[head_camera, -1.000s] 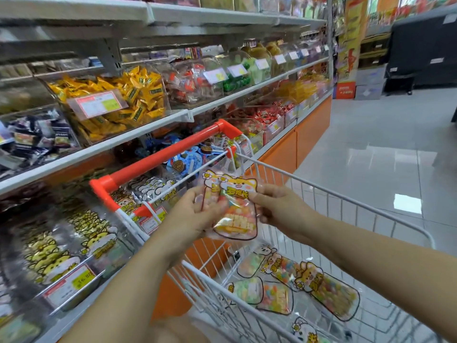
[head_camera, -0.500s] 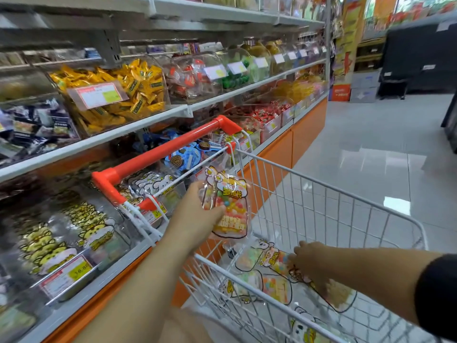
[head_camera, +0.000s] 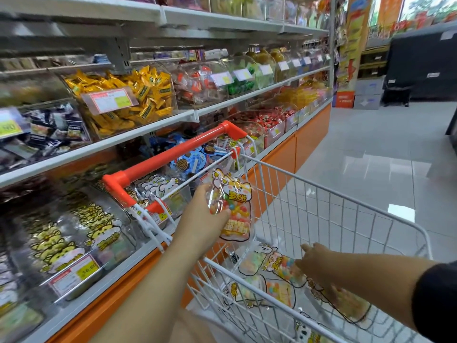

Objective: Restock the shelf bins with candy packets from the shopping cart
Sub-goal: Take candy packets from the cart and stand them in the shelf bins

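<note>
My left hand [head_camera: 205,219] grips a clear candy packet [head_camera: 233,206] with a cartoon tiger top and coloured sweets, held up over the cart's near-left corner. My right hand [head_camera: 319,268] reaches down into the white wire shopping cart [head_camera: 346,206], fingers spread on a similar packet [head_camera: 284,267] lying on the cart floor; whether it grips it is unclear. Several more packets [head_camera: 269,290] lie in the cart. The lower shelf bin [head_camera: 81,243] at the left holds matching tiger packets behind a clear lid.
The cart's orange handle [head_camera: 173,157] stands close to the shelving. Bins of yellow candy [head_camera: 128,97], red candy [head_camera: 267,117] and dark packets [head_camera: 49,129] fill the shelves. Shiny tiled aisle floor [head_camera: 383,157] stretches to the right.
My right hand let go of the packet's top and dropped into the cart onto the packets there. My left hand keeps the packet raised, shifted slightly left.
</note>
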Demonstrator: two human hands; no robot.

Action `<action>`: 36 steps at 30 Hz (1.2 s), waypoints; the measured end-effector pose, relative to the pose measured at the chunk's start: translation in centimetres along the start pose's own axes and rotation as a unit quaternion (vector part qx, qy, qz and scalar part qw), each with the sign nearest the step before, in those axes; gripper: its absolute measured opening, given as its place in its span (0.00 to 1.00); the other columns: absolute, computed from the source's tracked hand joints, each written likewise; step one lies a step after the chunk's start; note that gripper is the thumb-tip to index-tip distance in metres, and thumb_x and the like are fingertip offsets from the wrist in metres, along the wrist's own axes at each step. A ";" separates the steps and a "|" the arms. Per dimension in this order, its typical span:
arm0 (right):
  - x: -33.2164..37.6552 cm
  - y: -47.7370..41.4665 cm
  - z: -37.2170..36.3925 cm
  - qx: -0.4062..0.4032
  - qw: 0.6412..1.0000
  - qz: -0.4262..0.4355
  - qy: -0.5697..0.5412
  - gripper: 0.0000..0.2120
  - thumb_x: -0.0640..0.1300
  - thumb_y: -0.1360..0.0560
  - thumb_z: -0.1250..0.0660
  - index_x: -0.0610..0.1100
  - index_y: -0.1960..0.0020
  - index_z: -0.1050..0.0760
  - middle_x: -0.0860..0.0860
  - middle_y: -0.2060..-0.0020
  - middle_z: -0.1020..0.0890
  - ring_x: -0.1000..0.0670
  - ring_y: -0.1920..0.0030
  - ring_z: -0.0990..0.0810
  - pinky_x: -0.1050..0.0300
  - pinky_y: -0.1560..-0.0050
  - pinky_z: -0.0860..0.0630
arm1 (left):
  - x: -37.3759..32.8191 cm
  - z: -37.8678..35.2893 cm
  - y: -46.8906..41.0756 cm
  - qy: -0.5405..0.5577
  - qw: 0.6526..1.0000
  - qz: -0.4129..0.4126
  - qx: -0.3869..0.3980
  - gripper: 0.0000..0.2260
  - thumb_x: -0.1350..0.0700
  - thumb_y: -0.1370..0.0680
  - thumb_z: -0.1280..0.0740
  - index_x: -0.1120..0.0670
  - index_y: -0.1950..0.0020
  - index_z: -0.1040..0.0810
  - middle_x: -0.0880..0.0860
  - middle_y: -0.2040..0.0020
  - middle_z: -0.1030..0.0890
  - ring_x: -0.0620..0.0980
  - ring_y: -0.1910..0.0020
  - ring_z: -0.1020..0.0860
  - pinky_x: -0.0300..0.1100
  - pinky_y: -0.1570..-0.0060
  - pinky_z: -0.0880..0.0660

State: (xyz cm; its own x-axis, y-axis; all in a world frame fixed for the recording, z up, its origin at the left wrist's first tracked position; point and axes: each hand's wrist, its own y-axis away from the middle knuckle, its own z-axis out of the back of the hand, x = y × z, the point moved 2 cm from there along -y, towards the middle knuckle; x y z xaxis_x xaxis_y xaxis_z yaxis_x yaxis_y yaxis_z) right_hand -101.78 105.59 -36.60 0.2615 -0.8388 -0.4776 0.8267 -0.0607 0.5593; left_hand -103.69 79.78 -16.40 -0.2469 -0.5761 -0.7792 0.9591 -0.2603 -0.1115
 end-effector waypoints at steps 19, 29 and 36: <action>-3.5 4.5 8.0 -0.051 0.984 0.030 -0.168 0.13 0.50 0.28 0.27 0.45 0.47 0.22 0.47 0.47 0.21 0.45 0.44 0.25 0.52 0.45 0.24 | 0.5 0.0 -0.1 0.013 1.000 -0.023 0.005 0.31 0.55 0.21 0.31 0.46 0.22 0.42 0.46 0.26 0.32 0.47 0.32 0.29 0.42 0.39 0.32; -9.0 21.2 23.0 -0.377 0.835 0.157 -0.369 0.09 0.46 0.23 0.29 0.60 0.50 0.25 0.64 0.55 0.20 0.65 0.53 0.21 0.71 0.59 0.26 | 0.6 5.2 2.2 0.134 0.985 -0.071 -0.086 0.26 0.59 0.20 0.32 0.45 0.25 0.37 0.31 0.41 0.28 0.23 0.45 0.27 0.27 0.44 0.28; 0.5 24.5 33.1 -0.408 0.742 0.290 -0.447 0.06 0.47 0.25 0.27 0.55 0.52 0.23 0.55 0.55 0.16 0.57 0.54 0.17 0.59 0.53 0.20 | 6.4 14.3 7.5 0.291 0.951 -0.003 -0.107 0.28 0.51 0.21 0.31 0.41 0.23 0.37 0.42 0.26 0.31 0.48 0.29 0.29 0.59 0.30 0.31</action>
State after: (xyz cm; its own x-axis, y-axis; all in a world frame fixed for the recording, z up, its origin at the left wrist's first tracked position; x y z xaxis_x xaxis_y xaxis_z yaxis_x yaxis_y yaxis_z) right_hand -97.86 85.75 -0.67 0.5576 -0.6419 0.5265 0.8260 0.4924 -0.2744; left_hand -100.03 63.03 -13.40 -0.1931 -0.0330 -0.9806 0.9796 -0.0635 -0.1908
